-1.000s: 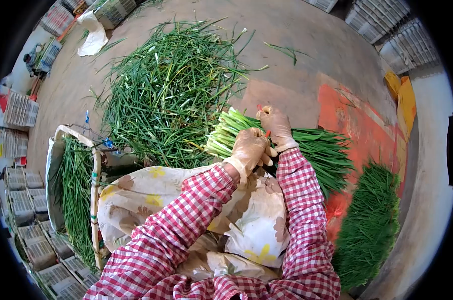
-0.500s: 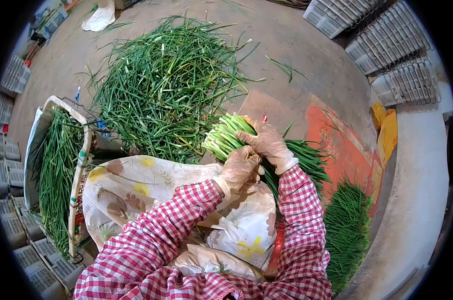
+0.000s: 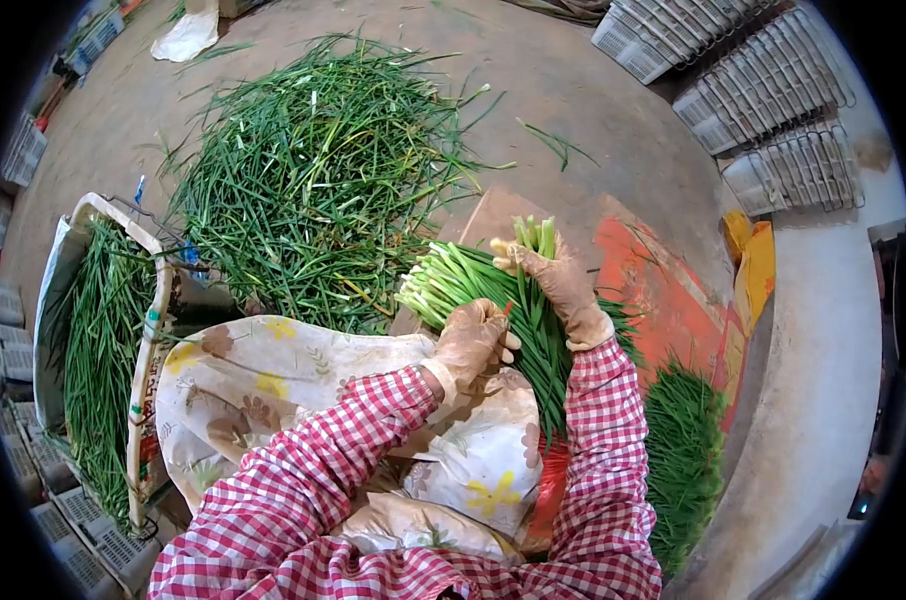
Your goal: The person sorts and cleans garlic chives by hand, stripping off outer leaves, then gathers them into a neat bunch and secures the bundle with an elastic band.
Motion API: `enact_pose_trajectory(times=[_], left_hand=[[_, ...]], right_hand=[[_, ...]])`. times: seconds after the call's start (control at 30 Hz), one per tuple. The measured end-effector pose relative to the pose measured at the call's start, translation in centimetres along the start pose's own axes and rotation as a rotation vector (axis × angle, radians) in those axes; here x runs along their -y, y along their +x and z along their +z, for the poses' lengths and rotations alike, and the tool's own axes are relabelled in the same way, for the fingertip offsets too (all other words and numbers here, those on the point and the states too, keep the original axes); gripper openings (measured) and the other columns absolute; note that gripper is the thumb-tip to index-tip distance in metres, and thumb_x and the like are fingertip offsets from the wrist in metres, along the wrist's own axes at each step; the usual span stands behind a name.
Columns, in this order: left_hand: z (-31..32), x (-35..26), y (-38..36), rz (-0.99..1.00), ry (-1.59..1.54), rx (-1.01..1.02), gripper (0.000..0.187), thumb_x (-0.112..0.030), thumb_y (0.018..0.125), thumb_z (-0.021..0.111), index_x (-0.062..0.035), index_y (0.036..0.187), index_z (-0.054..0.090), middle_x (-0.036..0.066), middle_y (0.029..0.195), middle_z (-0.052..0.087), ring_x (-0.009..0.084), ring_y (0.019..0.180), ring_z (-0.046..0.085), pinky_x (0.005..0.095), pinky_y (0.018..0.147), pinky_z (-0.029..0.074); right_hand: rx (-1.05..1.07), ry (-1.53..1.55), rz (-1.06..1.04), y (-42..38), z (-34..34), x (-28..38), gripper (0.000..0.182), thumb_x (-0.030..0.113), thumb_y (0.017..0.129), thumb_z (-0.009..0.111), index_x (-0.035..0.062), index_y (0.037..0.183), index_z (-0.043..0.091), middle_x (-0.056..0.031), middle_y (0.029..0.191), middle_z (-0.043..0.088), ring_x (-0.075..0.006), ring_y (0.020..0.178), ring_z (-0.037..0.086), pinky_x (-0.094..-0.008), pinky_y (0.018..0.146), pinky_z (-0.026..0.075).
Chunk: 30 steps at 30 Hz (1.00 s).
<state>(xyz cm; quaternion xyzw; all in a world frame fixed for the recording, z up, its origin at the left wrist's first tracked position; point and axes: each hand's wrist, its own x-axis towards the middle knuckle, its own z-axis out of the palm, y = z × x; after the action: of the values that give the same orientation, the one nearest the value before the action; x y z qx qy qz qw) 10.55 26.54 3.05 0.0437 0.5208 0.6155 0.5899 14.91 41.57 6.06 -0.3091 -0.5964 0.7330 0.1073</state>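
A thick bunch of garlic chives [image 3: 443, 285], pale stem ends to the left and green leaves to the lower right, lies over my lap. My left hand [image 3: 470, 340], in a stained thin glove, rests against its near side with fingers curled; a thin red strip [image 3: 508, 308] shows at the fingertips. My right hand [image 3: 563, 285], gloved too, grips a smaller bundle of chives [image 3: 536, 235] upright, its cut stems poking above the fingers. The smaller bundle's leaves hang across the larger bunch. A floral apron [image 3: 273, 385] covers my lap.
A big heap of loose chive leaves [image 3: 313, 180] spreads on the floor ahead. At left stands a white-rimmed container [image 3: 158, 300] full of chives. More chives [image 3: 685, 450] lie at right beside an orange-red sheet [image 3: 653, 270]. Stacked crates [image 3: 763, 80] stand against the right wall.
My right hand has lifted away from the large bunch's top and now holds a small bundle upright. My left hand stays nearly in place, with the red strip now showing at it.
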Motion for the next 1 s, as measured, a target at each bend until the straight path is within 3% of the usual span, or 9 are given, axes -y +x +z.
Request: enact_pose_trajectory(times=[0.3,0.33,0.43,0.53,0.6,0.73,0.83,0.93,1.0], left_hand=[[0.1,-0.4,0.8,0.062,0.062,-0.037,0.020,-0.019,0.093,0.044,-0.0012,0.088,0.053,0.013,0.076,0.066,0.0170,0.056,0.062,0.0263,0.044,0.048],[-0.9,-0.2,1.6,0.060,0.196,0.050,0.023,-0.028,0.091,0.050,-0.0049,0.092,0.051,0.012,0.085,0.066,0.0202,0.070,0.064,0.0298,0.058,0.051],[-0.4,-0.5,1.6,0.049,0.266,0.005,0.021,-0.025,0.092,0.050,-0.0044,0.093,0.053,0.011,0.084,0.066,0.0196,0.069,0.065,0.0279,0.057,0.051],[-1.2,0.2,2.5,0.106,0.255,-0.045,0.016,-0.021,0.091,0.051,-0.0048,0.092,0.054,0.011,0.083,0.066,0.0185,0.067,0.064,0.0244,0.055,0.049],[-1.0,-0.1,2.3,0.106,0.232,-0.050,0.013,-0.017,0.091,0.051,-0.0040,0.089,0.052,0.012,0.084,0.066,0.0188,0.069,0.065,0.0247,0.055,0.051],[-0.5,-0.5,1.2,0.063,0.273,0.010,0.032,-0.040,0.089,0.054,-0.0082,0.087,0.053,0.009,0.081,0.065,0.0148,0.067,0.061,0.0265,0.051,0.046],[0.5,-1.4,-0.3,0.046,0.218,-0.067,0.016,-0.022,0.091,0.052,-0.0065,0.092,0.050,0.013,0.084,0.065,0.0197,0.069,0.064,0.0278,0.052,0.050],[0.2,-0.5,-0.5,0.087,0.239,-0.077,0.015,-0.019,0.090,0.053,-0.0047,0.094,0.050,0.014,0.084,0.066,0.0205,0.067,0.066,0.0274,0.050,0.052],[0.3,-0.5,-1.1,0.091,0.152,-0.047,0.014,-0.017,0.089,0.053,-0.0044,0.094,0.050,0.013,0.082,0.066,0.0201,0.067,0.066,0.0277,0.050,0.052]], right_hand=[[-0.184,-0.098,-0.566,-11.5,-2.0,6.9,0.018,0.014,0.084,0.066,0.0027,0.099,0.064,0.0016,0.075,0.060,-0.0064,0.059,0.053,-0.0191,0.051,0.043],[-0.318,-0.169,-0.627,-13.9,-3.3,7.8,0.019,0.015,0.085,0.066,0.0024,0.098,0.064,0.0019,0.073,0.060,-0.0060,0.058,0.053,-0.0191,0.050,0.043],[-0.693,-0.301,-0.660,-23.6,-7.0,10.3,0.020,0.018,0.085,0.064,0.0026,0.098,0.065,0.0023,0.073,0.060,-0.0060,0.062,0.054,-0.0201,0.052,0.044],[-1.131,-0.666,-0.397,-32.1,-9.1,10.5,0.023,0.022,0.084,0.065,0.0037,0.097,0.065,-0.0023,0.074,0.063,-0.0099,0.064,0.059,-0.0228,0.054,0.046],[-1.152,-1.001,-0.248,-35.8,-11.9,6.7,0.025,0.024,0.083,0.064,0.0044,0.098,0.065,-0.0063,0.078,0.064,-0.0128,0.064,0.060,-0.0251,0.053,0.047],[-0.739,-2.195,-0.344,-38.3,-15.9,-7.9,0.019,0.025,0.079,0.066,0.0070,0.086,0.064,-0.0107,0.063,0.057,-0.0238,0.055,0.056,-0.0331,0.045,0.045],[-0.762,-1.360,0.184,-38.9,-14.2,-19.0,0.028,0.034,0.083,0.062,0.0088,0.070,0.063,-0.0150,0.060,0.060,-0.0301,0.053,0.059,-0.0401,0.050,0.048],[-0.516,-1.551,0.864,-38.8,-15.5,-30.4,0.035,0.043,0.079,0.063,0.0098,0.088,0.068,-0.0154,0.076,0.065,-0.0307,0.072,0.064,-0.0400,0.065,0.051],[-0.571,-1.422,0.765,-36.6,-14.5,-30.1,0.037,0.043,0.079,0.063,0.0081,0.089,0.068,-0.0154,0.080,0.066,-0.0306,0.075,0.064,-0.0400,0.067,0.051]])
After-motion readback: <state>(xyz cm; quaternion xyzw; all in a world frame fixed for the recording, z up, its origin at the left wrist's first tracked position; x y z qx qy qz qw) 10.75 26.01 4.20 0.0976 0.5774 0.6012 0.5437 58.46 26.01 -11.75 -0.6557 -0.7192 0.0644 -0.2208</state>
